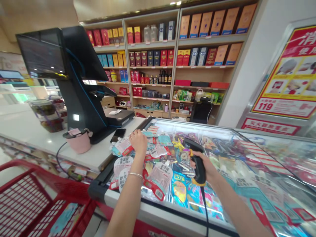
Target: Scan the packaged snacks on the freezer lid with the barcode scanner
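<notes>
- I stand at a chest case [116,197] with a glass top; through the glass I see many colourful packages.
- On this top, loose red, white and blue packets [159,177] lie in an overlapping pile, at its left end.
- My left hand [138,141] rests on the upper part of this pile, the fingers bent downward; if they pinch a packet, I cannot tell.
- My right hand [203,164] is closed around the handle of a black and yellow scanner [199,169], above the glass, to the right of the packets; its cable [204,207] hangs down.
- On the left is a white counter [14,121], with a black terminal [76,95], a pink cup [79,143], a dark phone [118,135] and stacked containers [50,115].
- A red cart [32,191] stands at the lower left, with a light blue package [64,217] inside.
- Behind, wooden shelves [153,47] carry boxes in red, orange and blue, and also bottles; their small labels are not readable for me.
- The packets have bold black Chinese characters on white circles; I can read "儿童", but the brand not surely.
- On the right wall, a red and yellow poster [288,75] shows "119"; the red sign [271,126] under it says "灭火器放置点".
</notes>
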### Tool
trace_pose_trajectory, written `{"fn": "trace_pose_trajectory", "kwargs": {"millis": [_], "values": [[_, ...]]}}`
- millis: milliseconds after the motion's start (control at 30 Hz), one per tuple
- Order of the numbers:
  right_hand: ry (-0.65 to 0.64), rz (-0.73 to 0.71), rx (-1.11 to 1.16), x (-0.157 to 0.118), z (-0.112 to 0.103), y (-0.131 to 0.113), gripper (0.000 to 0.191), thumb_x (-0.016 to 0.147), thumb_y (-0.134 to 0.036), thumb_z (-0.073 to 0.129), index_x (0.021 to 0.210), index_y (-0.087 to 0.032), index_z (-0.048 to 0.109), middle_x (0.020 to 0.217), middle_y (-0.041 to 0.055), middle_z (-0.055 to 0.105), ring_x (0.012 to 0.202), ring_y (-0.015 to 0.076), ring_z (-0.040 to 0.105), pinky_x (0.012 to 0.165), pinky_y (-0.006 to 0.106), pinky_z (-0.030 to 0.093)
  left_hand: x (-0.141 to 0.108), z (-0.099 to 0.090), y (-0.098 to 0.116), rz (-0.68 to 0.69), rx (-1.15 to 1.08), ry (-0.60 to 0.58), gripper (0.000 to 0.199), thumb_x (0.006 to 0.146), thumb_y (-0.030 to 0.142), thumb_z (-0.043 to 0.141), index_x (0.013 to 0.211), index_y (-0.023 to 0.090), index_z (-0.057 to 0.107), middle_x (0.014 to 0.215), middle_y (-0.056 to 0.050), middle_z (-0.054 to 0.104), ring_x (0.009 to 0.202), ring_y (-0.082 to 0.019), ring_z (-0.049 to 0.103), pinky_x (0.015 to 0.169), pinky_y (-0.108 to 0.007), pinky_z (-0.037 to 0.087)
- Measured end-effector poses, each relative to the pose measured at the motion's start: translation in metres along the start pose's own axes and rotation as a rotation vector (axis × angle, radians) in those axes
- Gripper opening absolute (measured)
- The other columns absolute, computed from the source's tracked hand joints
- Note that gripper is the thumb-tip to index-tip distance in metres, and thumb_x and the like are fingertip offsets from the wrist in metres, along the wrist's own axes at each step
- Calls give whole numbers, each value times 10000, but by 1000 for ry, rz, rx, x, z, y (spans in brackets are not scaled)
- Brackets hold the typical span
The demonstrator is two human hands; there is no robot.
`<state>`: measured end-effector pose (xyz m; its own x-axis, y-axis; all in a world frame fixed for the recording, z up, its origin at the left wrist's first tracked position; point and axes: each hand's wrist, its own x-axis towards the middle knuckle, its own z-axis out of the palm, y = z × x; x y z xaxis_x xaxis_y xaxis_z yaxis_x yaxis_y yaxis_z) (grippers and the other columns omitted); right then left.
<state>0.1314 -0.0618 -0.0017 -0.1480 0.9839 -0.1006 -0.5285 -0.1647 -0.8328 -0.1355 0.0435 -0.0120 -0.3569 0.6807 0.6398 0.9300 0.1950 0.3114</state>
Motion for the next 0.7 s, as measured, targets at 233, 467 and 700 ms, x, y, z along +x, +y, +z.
{"fn": "trace_pose_trajectory", "kwargs": {"millis": [233, 467, 700], "values": [[11, 55, -45, 21, -1, 47, 209, 625, -307, 728, 687, -149, 605, 587, 7, 600, 395, 65, 479, 369, 168, 397, -3, 25, -12, -134, 180, -125, 607, 799, 447, 485, 1222, 13, 514, 1253, -259, 517, 1188, -373, 433, 1004, -493, 285], [30, 31, -11, 20, -13, 53, 226, 621, -323, 729, 689, -145, 607, 599, 6, 600, 393, 58, 472, 376, 168, 390, 3, 46, -17, -142, 205, -189, 722, 789, 564, 444, 1281, 41, 508, 1357, -220, 470, 1287, -411, 336, 1069, -525, 190], [39, 46, -13, 17, -9, 53, 204, 621, -311, 722, 677, -149, 610, 599, 13, 604, 397, 70, 476, 370, 181, 396, 1, 40, -9, -190, 192, -95, 618, 762, 508, 531, 1148, 26, 577, 1194, -231, 563, 1159, -346, 445, 986, -450, 316]]}}
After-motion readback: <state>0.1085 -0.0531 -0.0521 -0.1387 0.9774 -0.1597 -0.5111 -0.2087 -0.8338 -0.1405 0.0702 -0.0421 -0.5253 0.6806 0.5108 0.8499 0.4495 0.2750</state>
